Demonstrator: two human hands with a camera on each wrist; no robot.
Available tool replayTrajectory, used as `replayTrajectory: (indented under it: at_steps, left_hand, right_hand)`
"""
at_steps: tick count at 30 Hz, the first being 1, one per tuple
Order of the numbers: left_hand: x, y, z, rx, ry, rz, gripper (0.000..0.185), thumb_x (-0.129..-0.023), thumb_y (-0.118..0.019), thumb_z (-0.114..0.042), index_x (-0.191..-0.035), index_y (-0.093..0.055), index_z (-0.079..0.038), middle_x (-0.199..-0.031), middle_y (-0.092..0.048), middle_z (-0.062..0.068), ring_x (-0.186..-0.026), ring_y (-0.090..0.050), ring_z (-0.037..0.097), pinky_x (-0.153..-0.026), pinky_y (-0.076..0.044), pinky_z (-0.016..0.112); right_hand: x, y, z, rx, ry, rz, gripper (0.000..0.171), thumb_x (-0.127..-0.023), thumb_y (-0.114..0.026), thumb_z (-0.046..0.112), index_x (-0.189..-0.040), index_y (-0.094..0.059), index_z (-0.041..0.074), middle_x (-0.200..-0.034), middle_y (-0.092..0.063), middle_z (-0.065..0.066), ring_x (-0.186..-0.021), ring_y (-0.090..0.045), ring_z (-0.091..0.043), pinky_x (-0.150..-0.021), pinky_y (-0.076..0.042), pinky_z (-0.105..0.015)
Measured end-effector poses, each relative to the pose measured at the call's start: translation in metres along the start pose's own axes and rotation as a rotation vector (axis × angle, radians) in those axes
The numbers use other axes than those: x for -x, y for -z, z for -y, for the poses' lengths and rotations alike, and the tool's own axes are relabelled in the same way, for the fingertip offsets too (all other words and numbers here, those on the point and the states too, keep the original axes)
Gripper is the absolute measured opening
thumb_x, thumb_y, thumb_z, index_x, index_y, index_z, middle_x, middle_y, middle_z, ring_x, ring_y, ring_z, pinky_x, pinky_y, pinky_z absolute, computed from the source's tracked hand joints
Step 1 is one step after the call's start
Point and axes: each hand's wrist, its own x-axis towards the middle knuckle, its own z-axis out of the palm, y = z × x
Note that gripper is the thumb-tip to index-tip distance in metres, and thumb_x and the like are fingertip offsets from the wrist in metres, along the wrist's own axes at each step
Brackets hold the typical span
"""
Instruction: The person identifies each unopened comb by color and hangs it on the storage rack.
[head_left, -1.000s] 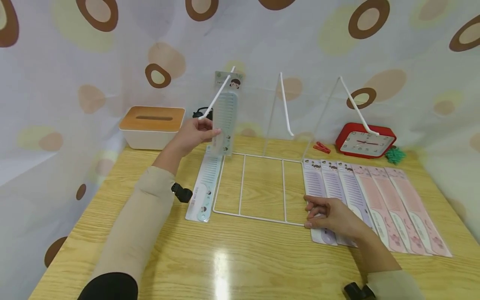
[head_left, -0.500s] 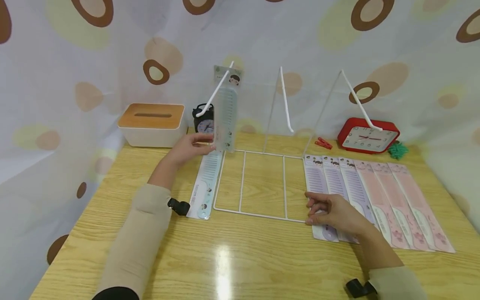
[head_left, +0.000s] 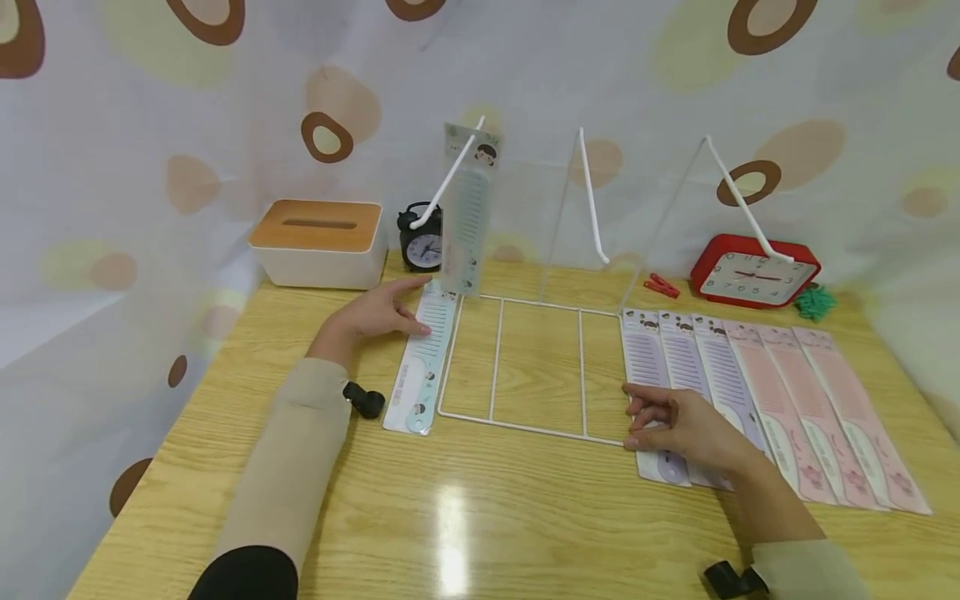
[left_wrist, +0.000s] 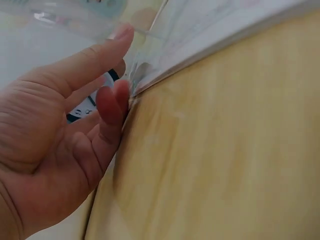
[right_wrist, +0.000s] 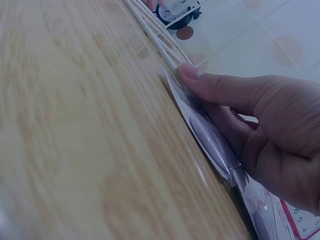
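Wooden table (head_left: pixel 540 525); red clock (head_left: pixel 750 283) bears numerals; hands (head_left: pixel 371 317) (head_left: pixel 693 427): left loose, right gripping white rack (head_left: pixel 540 430).

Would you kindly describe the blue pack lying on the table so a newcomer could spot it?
On the wooden table stands a white wire rack. The blue pack lies along its left side, flat, unlike the hanging blue one; other flat packs are purple or pink.
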Motion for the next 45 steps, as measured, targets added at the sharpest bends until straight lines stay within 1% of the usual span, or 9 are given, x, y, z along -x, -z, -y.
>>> replayTrajectory:
  at_steps: [4,12,16,21,25,30,34,37,45]
  left_hand:
    - [-0.012,0.003,0.002,-0.059,-0.002,0.015,0.1,-0.078,-0.088,-0.029,-0.159,-0.029,-0.032,-0.11,-0.062,0.013,-0.083,-0.062,0.022,-0.099,-0.04,0.039]
    - [-0.015,0.004,0.001,-0.142,-0.085,0.008,0.09,-0.076,-0.089,-0.022,-0.153,-0.042,-0.023,-0.11,-0.055,0.012,-0.072,-0.057,0.017,-0.074,-0.046,0.03]
    - [-0.009,0.002,0.002,-0.142,-0.115,-0.031,0.076,-0.079,-0.086,-0.016,-0.146,-0.051,-0.013,-0.102,-0.055,0.012,-0.077,-0.051,0.019,-0.073,-0.043,0.029]
    - [0.007,0.011,-0.01,-0.176,-0.107,-0.07,0.039,-0.087,-0.078,-0.014,-0.124,-0.067,-0.006,-0.105,-0.058,0.01,-0.088,-0.05,0.022,-0.079,-0.043,0.032]
    - [0.031,0.027,-0.034,-0.152,-0.143,-0.024,0.021,-0.09,-0.076,-0.017,-0.106,-0.069,-0.004,-0.098,-0.064,0.009,-0.088,-0.055,0.023,-0.078,-0.045,0.033]
    - [0.068,0.041,-0.07,0.119,-0.286,0.023,0.015,-0.091,-0.073,-0.012,-0.101,-0.066,-0.003,-0.098,-0.066,0.008,-0.082,-0.066,0.021,-0.077,-0.056,0.033]
    - [0.103,0.04,-0.1,0.407,-0.512,-0.105,0.009,-0.087,-0.072,0.004,-0.091,-0.069,-0.003,-0.089,-0.069,0.006,-0.069,-0.07,0.018,-0.067,-0.059,0.033]
    - [0.12,0.033,-0.12,0.518,-0.671,-0.238,0.014,-0.083,-0.076,0.006,-0.085,-0.072,-0.007,-0.081,-0.072,0.003,-0.064,-0.07,0.014,-0.064,-0.059,0.029]
    - [0.129,0.018,-0.148,0.613,-0.851,-0.562,0.013,-0.078,-0.086,-0.017,-0.083,-0.074,-0.013,-0.08,-0.074,-0.003,-0.06,-0.068,0.009,-0.06,-0.057,0.025]
  right_hand:
    - [0.0,0.0,-0.001,0.009,-0.035,0.002,0.085,-0.078,-0.086,0.022,-0.147,-0.044,-0.005,-0.112,-0.063,-0.016,-0.087,-0.066,-0.006,-0.074,-0.055,-0.02]
    - [0.0,0.0,-0.001,0.032,-0.047,-0.001,0.087,-0.078,-0.086,0.027,-0.148,-0.044,-0.003,-0.112,-0.062,-0.015,-0.087,-0.065,-0.007,-0.076,-0.054,-0.02]
    - [0.001,0.002,-0.002,0.013,-0.034,0.005,0.086,-0.079,-0.085,0.024,-0.148,-0.043,-0.004,-0.113,-0.061,-0.017,-0.087,-0.065,-0.008,-0.074,-0.055,-0.021]
    - [0.001,0.001,-0.003,0.011,-0.026,0.006,0.084,-0.079,-0.085,0.021,-0.148,-0.043,-0.005,-0.113,-0.061,-0.018,-0.087,-0.066,-0.008,-0.074,-0.056,-0.022]
    - [-0.001,0.0,-0.003,0.028,-0.017,0.007,0.085,-0.078,-0.086,0.022,-0.147,-0.043,-0.005,-0.113,-0.061,-0.017,-0.088,-0.066,-0.007,-0.074,-0.056,-0.022]
    - [-0.001,-0.001,-0.003,0.025,-0.011,-0.004,0.084,-0.078,-0.086,0.02,-0.146,-0.044,-0.006,-0.113,-0.061,-0.017,-0.087,-0.065,-0.006,-0.074,-0.056,-0.022]
    - [0.0,-0.001,-0.003,0.02,-0.023,0.001,0.085,-0.078,-0.086,0.021,-0.147,-0.044,-0.006,-0.114,-0.061,-0.017,-0.088,-0.066,-0.007,-0.074,-0.056,-0.022]
    - [0.001,0.001,-0.002,0.035,-0.032,0.002,0.085,-0.078,-0.086,0.023,-0.147,-0.043,-0.005,-0.114,-0.061,-0.016,-0.088,-0.066,-0.007,-0.074,-0.055,-0.021]
    - [0.0,0.003,-0.002,0.032,-0.027,0.003,0.086,-0.078,-0.086,0.022,-0.147,-0.043,-0.005,-0.114,-0.061,-0.016,-0.087,-0.066,-0.007,-0.074,-0.056,-0.021]
